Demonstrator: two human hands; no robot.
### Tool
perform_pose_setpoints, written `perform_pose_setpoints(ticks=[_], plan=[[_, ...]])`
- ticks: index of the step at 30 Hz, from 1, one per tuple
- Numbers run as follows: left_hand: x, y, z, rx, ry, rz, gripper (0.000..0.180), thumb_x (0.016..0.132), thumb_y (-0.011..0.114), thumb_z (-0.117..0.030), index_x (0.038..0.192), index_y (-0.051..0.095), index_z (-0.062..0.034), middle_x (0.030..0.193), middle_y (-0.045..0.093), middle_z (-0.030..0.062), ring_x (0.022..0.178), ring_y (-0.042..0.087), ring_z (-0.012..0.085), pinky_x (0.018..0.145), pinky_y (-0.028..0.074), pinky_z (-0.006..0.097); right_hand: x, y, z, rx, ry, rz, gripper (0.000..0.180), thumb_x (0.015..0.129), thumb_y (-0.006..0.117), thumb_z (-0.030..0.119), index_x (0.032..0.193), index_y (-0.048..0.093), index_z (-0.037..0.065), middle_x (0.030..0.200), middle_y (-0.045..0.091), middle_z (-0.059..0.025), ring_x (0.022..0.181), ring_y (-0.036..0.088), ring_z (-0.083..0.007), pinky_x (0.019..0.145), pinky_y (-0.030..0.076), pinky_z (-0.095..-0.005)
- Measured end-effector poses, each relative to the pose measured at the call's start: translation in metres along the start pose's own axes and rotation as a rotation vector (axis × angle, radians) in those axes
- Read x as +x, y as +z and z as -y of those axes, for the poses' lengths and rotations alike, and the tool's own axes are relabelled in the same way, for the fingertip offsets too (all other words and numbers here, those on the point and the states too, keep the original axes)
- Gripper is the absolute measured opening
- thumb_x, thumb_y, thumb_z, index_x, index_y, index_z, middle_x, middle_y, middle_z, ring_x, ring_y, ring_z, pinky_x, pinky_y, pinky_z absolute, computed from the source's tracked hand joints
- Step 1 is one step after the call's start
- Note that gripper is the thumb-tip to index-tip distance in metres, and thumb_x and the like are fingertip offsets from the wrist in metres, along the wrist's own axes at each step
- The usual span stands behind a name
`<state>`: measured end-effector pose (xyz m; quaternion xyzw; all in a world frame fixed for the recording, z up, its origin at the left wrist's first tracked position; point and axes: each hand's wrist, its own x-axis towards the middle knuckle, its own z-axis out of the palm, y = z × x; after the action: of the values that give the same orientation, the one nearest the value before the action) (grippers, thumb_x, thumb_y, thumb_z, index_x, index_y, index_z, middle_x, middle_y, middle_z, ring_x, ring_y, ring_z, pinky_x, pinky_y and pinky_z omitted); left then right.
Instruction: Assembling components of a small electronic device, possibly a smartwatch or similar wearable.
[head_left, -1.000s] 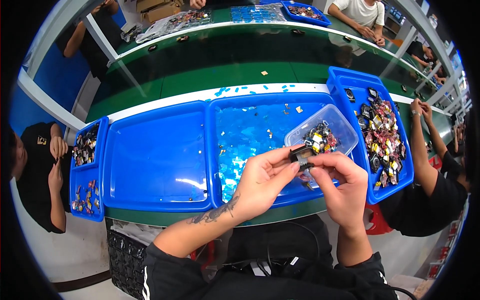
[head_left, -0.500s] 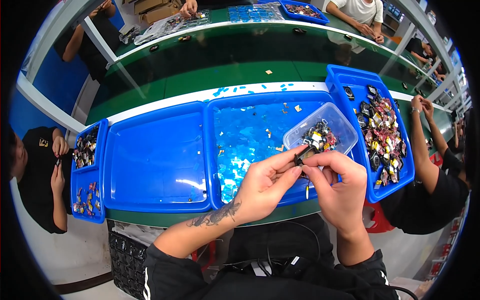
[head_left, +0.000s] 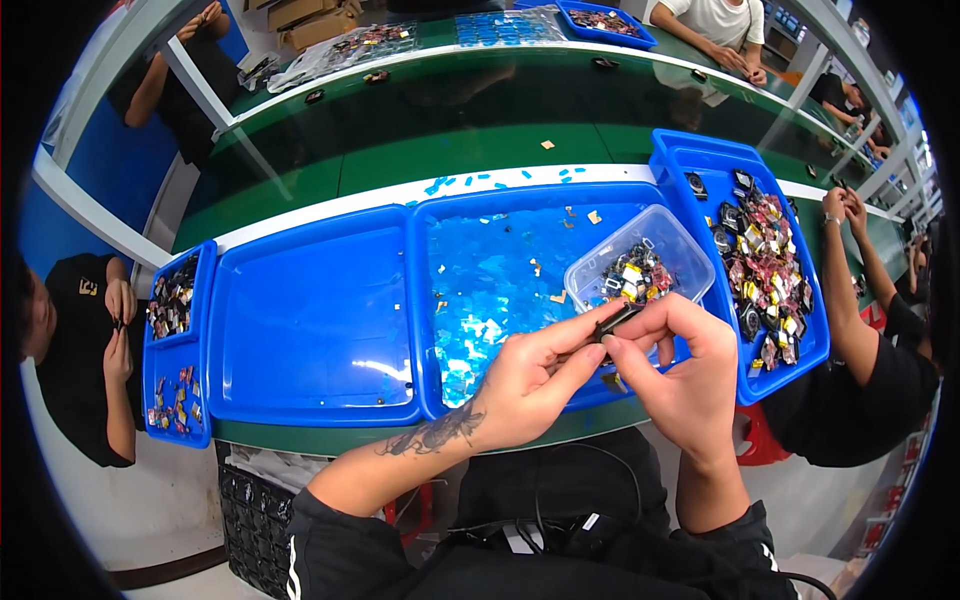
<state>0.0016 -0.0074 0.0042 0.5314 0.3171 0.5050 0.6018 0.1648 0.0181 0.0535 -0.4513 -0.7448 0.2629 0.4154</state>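
A small black part [head_left: 617, 321], like a little casing, is pinched between both my hands above the near right of a blue tray. My left hand [head_left: 533, 388] grips its left end with thumb and fingers. The fingers of my right hand [head_left: 682, 375] are closed on its near right side, the thumb pressed close to the left fingertips. Just beyond my hands stands a clear plastic box [head_left: 692, 252] of small mixed components. The blue tray [head_left: 520, 196] under it holds many shiny blue film pieces and tan scraps.
Another blue tray [head_left: 310, 320] lies to the left, with a few specks. At the right, a tray [head_left: 668, 150] is heaped with black parts and pink and yellow pieces. A divided tray [head_left: 208, 345] stands far left. Beyond runs a green belt [head_left: 440, 130]; co-workers sit around.
The black part has turned in my fingers and now shows a narrower side. The yellow-and-white strip hanging below my hands is no longer visible. Pieces on the green belt have shifted slightly right.
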Motion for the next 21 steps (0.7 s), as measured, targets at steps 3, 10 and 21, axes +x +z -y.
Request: perform_pose_setpoints(ticks=[3,10,21], plan=[[0.000,0.000,0.000,-0.043,0.022,-0.011,0.041,0.098,0.048,-0.004,0.139,0.044,0.0018,0.127,0.058,0.0120,0.112,0.055,0.0120,0.096,0.045,0.026,-0.002,-0.005,0.004,-0.146,0.002,0.011,0.016,0.068,0.074,-0.002,0.075,0.060,0.003,0.082,0.066,-0.0074,0.063,0.057,-0.0136,0.053,0.041,-0.0268],[0.000,0.000,0.004,0.101,0.036,0.027,0.038,0.099,0.047,-0.005,0.136,0.047,0.0028,0.127,0.059,0.0143,0.114,0.055,0.0144,0.096,0.045,0.027,-0.001,0.006,-0.001,0.048,-0.066,-0.035,0.034,0.069,0.071,-0.005,0.102,0.063,0.001,0.091,0.063,-0.0132,0.080,0.062,-0.0271,0.072,0.049,-0.0330],[0.004,-0.002,0.003,-0.149,-0.054,-0.138,0.038,0.100,0.048,-0.011,0.134,0.046,0.0051,0.120,0.061,0.0123,0.109,0.059,0.0147,0.092,0.049,0.028,0.012,0.012,0.001,0.008,-0.057,0.003,0.027,0.072,0.069,-0.003,0.099,0.065,0.000,0.086,0.064,-0.0117,0.077,0.060,-0.0233,0.071,0.047,-0.0319]])
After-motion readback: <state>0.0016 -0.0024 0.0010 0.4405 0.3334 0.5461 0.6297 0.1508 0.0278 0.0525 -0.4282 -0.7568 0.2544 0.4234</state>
